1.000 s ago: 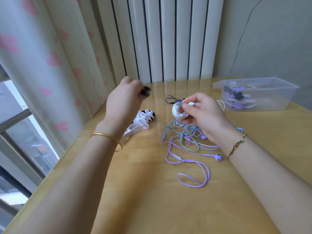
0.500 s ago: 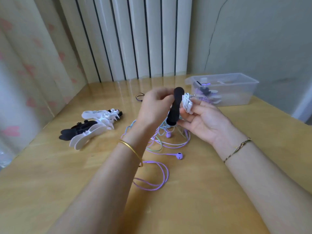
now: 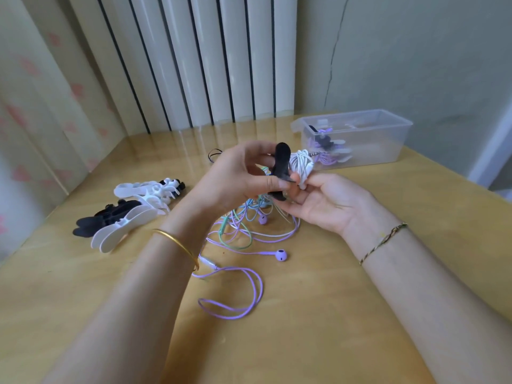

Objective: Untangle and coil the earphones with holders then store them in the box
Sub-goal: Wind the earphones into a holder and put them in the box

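Note:
My left hand (image 3: pixel 238 176) pinches a black clip-shaped holder (image 3: pixel 281 164) upright above the table. Right beside it, my right hand (image 3: pixel 324 202) holds a coiled white earphone (image 3: pixel 300 164) at its fingertips, palm up; the holder touches the coil. Below both hands lies a tangle of purple, green and blue earphones (image 3: pixel 243 231), with one purple earbud (image 3: pixel 279 255) and a purple cable loop (image 3: pixel 235 297) nearer me. A clear plastic box (image 3: pixel 388 139) at the back right holds several coiled earphones in holders.
A pile of black and white holders (image 3: pixel 130 214) lies on the wooden table (image 3: pixel 318 314) at the left. A thin black cable (image 3: pixel 214 155) lies behind my left hand. Curtain and wall close off the back and the left side.
My left hand brought a black holder from the pile at the left to the white coil in my right hand. Both hands rose slightly and the view shifted right.

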`<state>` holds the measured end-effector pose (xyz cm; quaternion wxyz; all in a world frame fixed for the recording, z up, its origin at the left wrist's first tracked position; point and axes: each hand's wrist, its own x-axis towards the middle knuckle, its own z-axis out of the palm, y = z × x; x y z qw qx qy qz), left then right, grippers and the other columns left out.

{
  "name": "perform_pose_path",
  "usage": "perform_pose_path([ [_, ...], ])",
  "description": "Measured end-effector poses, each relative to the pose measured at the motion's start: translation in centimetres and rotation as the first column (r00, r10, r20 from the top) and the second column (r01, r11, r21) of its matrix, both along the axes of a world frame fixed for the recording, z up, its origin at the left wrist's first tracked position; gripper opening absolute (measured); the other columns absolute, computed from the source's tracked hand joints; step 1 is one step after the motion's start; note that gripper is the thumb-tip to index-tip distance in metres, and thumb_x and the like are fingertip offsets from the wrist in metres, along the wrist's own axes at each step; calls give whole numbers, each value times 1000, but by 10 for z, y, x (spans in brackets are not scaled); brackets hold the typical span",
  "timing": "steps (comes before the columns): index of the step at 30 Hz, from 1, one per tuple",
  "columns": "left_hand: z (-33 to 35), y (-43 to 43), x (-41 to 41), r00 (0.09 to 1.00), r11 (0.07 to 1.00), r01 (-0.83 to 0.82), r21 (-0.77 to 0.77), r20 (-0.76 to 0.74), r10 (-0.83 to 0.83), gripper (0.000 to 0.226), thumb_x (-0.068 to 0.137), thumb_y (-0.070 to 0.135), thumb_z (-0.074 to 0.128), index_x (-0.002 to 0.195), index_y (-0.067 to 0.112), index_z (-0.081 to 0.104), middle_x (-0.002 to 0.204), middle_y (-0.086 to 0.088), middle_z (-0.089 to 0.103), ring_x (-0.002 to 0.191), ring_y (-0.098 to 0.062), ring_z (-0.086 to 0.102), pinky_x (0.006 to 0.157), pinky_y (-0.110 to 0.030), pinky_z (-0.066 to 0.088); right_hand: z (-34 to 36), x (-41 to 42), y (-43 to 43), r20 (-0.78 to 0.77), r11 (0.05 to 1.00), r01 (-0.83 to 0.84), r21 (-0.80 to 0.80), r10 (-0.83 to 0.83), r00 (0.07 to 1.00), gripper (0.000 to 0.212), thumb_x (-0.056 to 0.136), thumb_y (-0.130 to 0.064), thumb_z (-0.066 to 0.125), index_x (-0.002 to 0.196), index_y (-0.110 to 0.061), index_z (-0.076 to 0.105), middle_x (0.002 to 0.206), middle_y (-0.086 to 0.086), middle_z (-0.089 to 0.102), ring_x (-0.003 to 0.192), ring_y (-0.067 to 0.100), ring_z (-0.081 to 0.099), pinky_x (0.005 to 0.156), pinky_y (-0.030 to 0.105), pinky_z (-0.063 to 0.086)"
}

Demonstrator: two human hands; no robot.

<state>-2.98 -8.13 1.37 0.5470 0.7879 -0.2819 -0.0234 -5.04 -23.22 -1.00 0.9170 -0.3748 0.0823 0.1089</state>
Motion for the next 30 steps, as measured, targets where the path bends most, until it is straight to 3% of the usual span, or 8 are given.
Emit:
perform_pose_path([
  [3,0,-3,-1,997,997,-70,-25,21,71,48,68,14,82,111,14,60,102,-13,70,76,-23,64,51,-18,47,3,-3,1,58,999,24,-29,-22,998,22,90,9,43,80,-4,57,57,8,61,47,12,58,50,37,58],
  [10,0,-8,-2,988,984,-147,-100,33,151,48,59,30,79,98,10,60,90,-17,69,71,-20,68,50,-24,51,4,0,-2,146,989,131,-68,-120,982,17,91,9,46,96,-6,51,55,6,62,48,13,61,62,37,59],
  [14,-1,-6,-3,990,986,-133,-96,34,137,32,69,23,81,93,16,61,89,-13,67,70,-16,67,54,-23,50,7,-1,-11,176,970,240,-29,-232,957,17,91,10,44,85,-4,52,52,7,61,42,12,58,59,33,58],
  [17,-2,-6,-3,990,984,-139,-115,-5,139,20,77,18,75,91,15,61,75,2,67,64,-10,67,61,-26,50,12,-2,-13,261,946,322,-17,-307,915,17,91,10,45,86,-5,51,54,8,63,43,13,58,62,31,58],
  [20,-3,-5,-2,988,978,-149,-143,-57,142,17,80,16,73,90,15,60,68,9,66,61,-8,67,62,-26,50,15,-4,-13,403,898,425,-116,-348,846,16,92,7,49,85,-7,52,69,11,62,46,12,58,66,31,57],
  [24,-2,-7,-3,990,985,-141,-102,-41,137,20,76,11,77,89,15,61,79,-7,63,56,-7,60,50,-16,45,13,-7,-13,704,620,667,-413,-247,666,16,92,3,52,85,-12,52,73,5,62,56,11,62,63,30,56],
  [28,-2,-8,-5,994,993,-107,-42,32,108,27,67,18,81,88,17,65,98,-22,63,68,-21,57,71,-44,56,8,-9,-8,834,250,812,-527,-33,551,14,88,-4,56,86,-18,55,76,-8,61,72,5,61,69,20,48],
  [30,-2,-8,-6,994,995,-96,-15,53,97,23,74,10,79,91,12,64,98,-23,63,65,-16,57,59,-29,54,7,-11,-7,845,156,833,-531,17,535,7,89,-4,56,89,-11,57,74,-15,56,69,-3,54,63,8,38],
])
